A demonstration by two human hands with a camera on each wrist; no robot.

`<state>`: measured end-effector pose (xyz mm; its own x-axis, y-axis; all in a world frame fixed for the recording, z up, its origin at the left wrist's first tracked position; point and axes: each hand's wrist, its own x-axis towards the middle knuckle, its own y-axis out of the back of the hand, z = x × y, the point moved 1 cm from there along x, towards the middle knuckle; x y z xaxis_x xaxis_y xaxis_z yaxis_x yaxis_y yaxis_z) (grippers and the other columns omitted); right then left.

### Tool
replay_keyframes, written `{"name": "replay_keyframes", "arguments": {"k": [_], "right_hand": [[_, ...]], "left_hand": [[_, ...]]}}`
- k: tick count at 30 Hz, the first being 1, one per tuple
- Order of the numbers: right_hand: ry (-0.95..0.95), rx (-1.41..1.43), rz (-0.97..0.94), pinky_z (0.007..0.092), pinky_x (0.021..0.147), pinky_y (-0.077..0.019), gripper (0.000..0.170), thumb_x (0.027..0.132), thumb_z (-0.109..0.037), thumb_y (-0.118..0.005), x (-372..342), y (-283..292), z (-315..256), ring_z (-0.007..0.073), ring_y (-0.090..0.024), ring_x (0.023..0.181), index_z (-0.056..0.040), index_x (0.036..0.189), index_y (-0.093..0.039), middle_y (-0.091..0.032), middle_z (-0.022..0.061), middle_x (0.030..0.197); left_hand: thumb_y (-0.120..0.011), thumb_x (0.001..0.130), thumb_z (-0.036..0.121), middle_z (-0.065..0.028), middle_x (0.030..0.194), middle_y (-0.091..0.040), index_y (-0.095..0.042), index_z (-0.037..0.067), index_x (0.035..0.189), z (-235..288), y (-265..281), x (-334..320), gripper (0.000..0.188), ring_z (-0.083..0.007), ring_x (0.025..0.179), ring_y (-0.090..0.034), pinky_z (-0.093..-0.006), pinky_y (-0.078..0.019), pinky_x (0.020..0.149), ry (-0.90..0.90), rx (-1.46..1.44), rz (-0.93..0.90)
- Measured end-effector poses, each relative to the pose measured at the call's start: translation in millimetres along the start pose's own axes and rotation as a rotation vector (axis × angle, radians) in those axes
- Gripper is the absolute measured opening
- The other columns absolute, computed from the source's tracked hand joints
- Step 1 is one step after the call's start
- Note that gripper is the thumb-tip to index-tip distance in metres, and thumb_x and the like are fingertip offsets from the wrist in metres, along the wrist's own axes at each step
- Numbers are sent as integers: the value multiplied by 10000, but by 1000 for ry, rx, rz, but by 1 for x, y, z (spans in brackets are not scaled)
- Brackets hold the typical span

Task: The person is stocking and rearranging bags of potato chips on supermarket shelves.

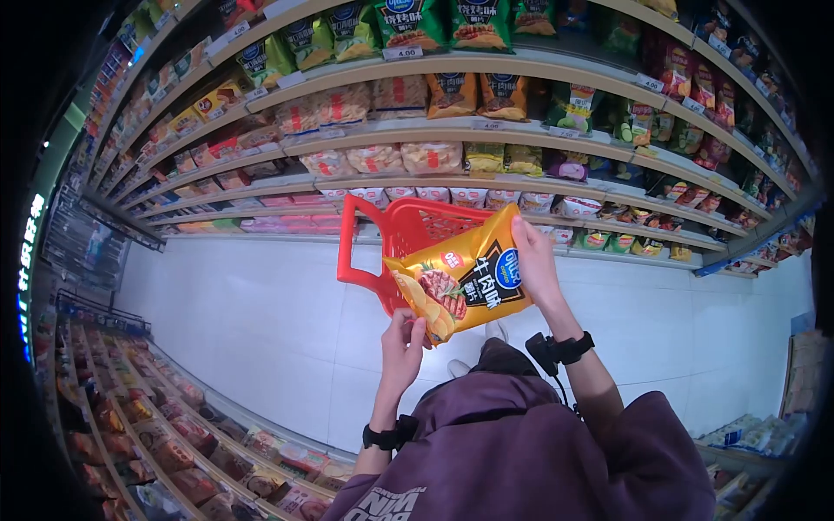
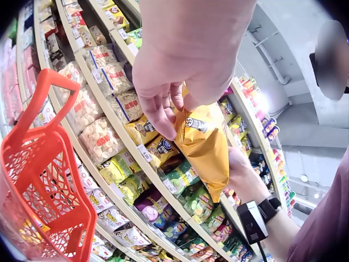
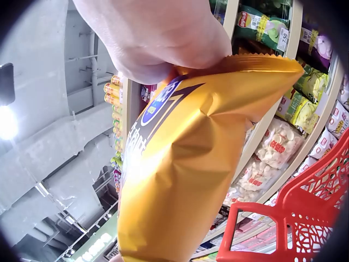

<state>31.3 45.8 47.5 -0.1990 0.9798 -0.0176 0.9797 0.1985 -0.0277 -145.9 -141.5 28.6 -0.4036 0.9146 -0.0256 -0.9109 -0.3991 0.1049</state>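
A golden yellow bag of potato chips (image 1: 460, 278), printed with a steak, chip slices and a blue logo, is held up in front of the body, its printed face towards the head camera. The right hand (image 1: 537, 265) grips its sealed top end, thumb on the front. At the opposite end, the left hand (image 1: 403, 346) pinches the lower corner between thumb and fingers. In the right wrist view, the crumpled plain side of the bag (image 3: 185, 164) fills the middle. A red shopping basket (image 1: 354, 276) with mesh walls is beyond the bag, partly hidden by it.
Curved-looking shelves (image 1: 365, 65) of snack bags run across the front, with price tags on their edges. Similar orange bags (image 1: 502, 95) stand on one shelf. Another shelf row (image 1: 174, 434) is behind at the left. Pale tiled floor (image 1: 261, 304) lies between them.
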Motion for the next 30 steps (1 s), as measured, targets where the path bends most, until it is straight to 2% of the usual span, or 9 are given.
{"name": "replay_keyframes", "arguments": {"k": [3, 6, 10, 15, 18, 19, 26, 29, 30], "right_hand": [[17, -82, -7, 212, 673, -468, 412, 1026, -344, -428, 3, 12, 1, 47, -581, 734, 17, 996, -625, -645, 18, 870], [3, 64, 66, 267, 674, -449, 411, 1014, -328, -443, 5, 23, -9, 73, -538, 696, 43, 945, -605, -629, 77, 757], [58, -46, 70, 276, 668, -454, 402, 1017, -320, -433, 16, 40, 1, 104, -554, 683, 31, 942, -614, -626, 87, 739], [220, -590, -112, 328, 661, -495, 340, 1004, -293, -451, 19, 55, -29, 238, -635, 676, 2, 991, -620, -649, 150, 774], [412, -797, -297, 405, 676, -504, 285, 979, -253, -464, 22, 43, -33, 347, -636, 739, -22, 1006, -628, -628, 211, 795], [381, -829, -375, 447, 705, -502, 268, 963, -243, -477, 25, 38, -33, 363, -636, 799, -33, 1010, -638, -658, 192, 855], [513, -862, -595, 424, 699, -515, 242, 939, -242, -523, 49, 19, -36, 348, -646, 771, -43, 966, -659, -671, 166, 850], [421, -825, -572, 431, 767, -502, 242, 934, -249, -537, 66, 32, -39, 326, -645, 834, -41, 950, -660, -679, 147, 894], [484, -794, -500, 435, 799, -490, 245, 930, -257, -547, 72, 38, -40, 326, -637, 870, -40, 957, -659, -677, 146, 918]], "left_hand": [[-510, 961, 86, -75, 746, -617, -510, -18, 914, -7, -8, 9, 114, -107, 638, -587, -256, -472, 581, -76, 72, 9], [-503, 957, 70, -56, 735, -601, -522, -28, 944, -3, -14, 18, 100, -116, 674, -588, -263, -480, 620, -106, 97, -54], [-516, 946, 74, -117, 935, -613, -523, -23, 1027, -18, -13, 41, 127, -174, 857, -601, -311, -481, 787, -134, 197, -205], [-676, 867, 193, -183, 1256, -524, -472, -9, 1254, -2, -18, 69, 482, -256, 1164, -519, -372, -407, 991, -153, 176, -87], [-800, 748, 269, -181, 1266, -524, -427, -6, 1330, 14, -34, 86, 745, -261, 1221, -483, -387, -387, 1022, -275, 395, -182], [-848, 686, 294, -178, 1229, -546, -445, -7, 1299, 11, -42, 93, 793, -251, 1170, -526, -384, -424, 987, -322, 470, -239], [-865, 679, 191, -89, 1116, -618, -507, -2, 1180, -6, -97, 130, 646, -133, 1029, -596, -307, -501, 883, 58, 175, -625], [-850, 698, 162, -72, 1058, -655, -533, -5, 1159, -16, -108, 134, 583, -132, 949, -631, -283, -517, 847, 71, -19, -582], [-843, 708, 168, -74, 1044, -665, -546, -10, 1144, -19, -111, 134, 556, -135, 929, -641, -281, -519, 838, 77, -83, -549]]}}
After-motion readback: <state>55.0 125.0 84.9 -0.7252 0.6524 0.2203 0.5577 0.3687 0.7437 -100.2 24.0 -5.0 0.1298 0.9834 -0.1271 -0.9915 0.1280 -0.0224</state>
